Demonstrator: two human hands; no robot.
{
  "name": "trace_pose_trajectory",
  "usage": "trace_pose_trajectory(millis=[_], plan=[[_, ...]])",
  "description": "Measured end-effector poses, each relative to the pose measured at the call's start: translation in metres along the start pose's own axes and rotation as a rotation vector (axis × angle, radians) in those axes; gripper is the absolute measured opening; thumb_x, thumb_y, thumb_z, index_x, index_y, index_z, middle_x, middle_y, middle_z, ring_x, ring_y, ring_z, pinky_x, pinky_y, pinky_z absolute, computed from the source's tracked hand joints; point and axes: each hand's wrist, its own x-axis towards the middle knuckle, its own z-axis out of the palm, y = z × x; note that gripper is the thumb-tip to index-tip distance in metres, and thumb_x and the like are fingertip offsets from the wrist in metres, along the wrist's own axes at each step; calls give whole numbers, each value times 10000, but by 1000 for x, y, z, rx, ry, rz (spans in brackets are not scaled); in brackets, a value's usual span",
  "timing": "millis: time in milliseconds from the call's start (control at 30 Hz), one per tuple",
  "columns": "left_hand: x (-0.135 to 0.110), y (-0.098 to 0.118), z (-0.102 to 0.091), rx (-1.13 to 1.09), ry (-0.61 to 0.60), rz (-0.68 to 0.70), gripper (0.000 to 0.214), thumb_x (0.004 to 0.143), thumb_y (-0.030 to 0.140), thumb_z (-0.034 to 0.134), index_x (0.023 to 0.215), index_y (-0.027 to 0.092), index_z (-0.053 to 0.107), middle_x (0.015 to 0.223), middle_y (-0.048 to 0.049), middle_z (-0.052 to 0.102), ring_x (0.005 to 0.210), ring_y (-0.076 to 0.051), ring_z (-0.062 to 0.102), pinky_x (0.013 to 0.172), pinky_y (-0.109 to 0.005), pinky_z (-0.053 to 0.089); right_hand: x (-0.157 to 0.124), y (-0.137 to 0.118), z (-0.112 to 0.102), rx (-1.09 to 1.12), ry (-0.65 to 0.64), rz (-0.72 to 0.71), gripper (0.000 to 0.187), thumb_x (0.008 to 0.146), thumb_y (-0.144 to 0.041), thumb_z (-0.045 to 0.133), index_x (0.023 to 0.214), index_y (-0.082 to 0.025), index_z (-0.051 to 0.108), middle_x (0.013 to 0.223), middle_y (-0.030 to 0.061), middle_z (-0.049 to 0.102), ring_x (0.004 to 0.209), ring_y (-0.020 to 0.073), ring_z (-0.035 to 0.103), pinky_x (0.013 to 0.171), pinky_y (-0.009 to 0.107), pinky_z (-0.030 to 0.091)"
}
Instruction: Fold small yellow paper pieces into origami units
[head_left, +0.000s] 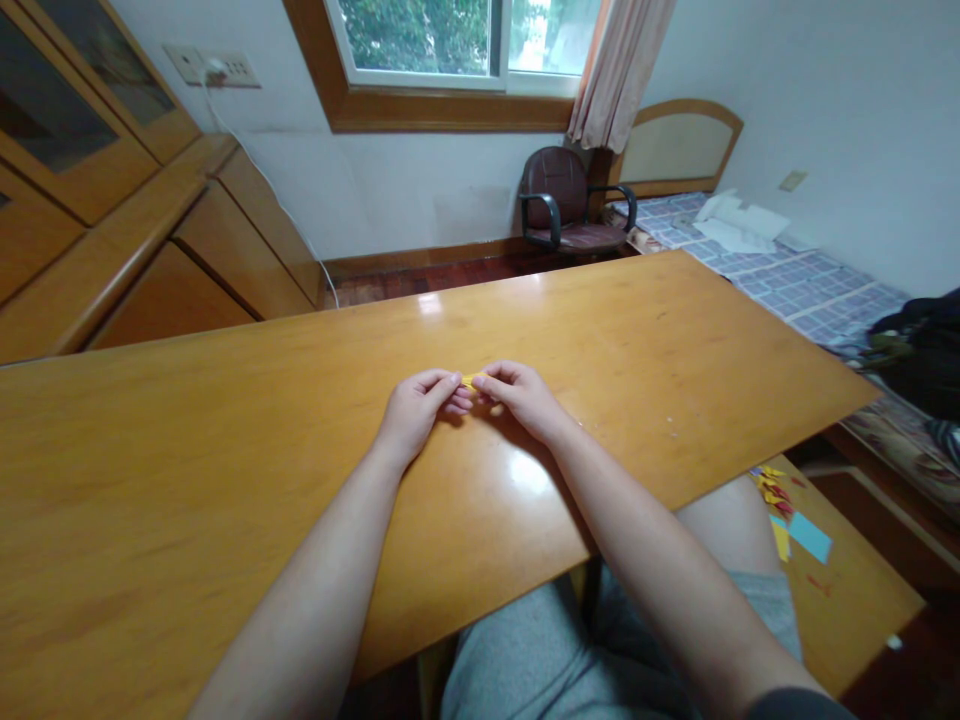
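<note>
A small yellow piece of paper sits between my two hands, just above the wooden table. My left hand is closed, its fingertips pinching the paper's left end. My right hand is closed too, pinching the right end. Both hands meet near the table's middle, and most of the paper is hidden by the fingers.
A low wooden bench at my right knee carries coloured paper scraps. Behind the table stand a dark armchair, a bed with white papers, and wooden cabinets on the left.
</note>
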Motion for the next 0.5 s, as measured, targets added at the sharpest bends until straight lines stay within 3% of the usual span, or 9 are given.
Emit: trace_pose_trajectory(millis=[333,500], plan=[[-3,6,4,86,-15,-5,454,765,570,696,769,116,693,737,-84,721,601,-164,674,586,-293,577,1,1,-1,44,18,57,347,699,-472,772,723,-155,633,628,-6,618,575,99,531,550,234,379],[-4,5,2,94,-54,8,405,739,534,740,780,134,689,717,-60,715,612,-155,668,593,-276,565,0,0,-2,27,-19,54,357,702,-483,770,736,-150,643,630,-7,623,578,97,531,557,234,379]])
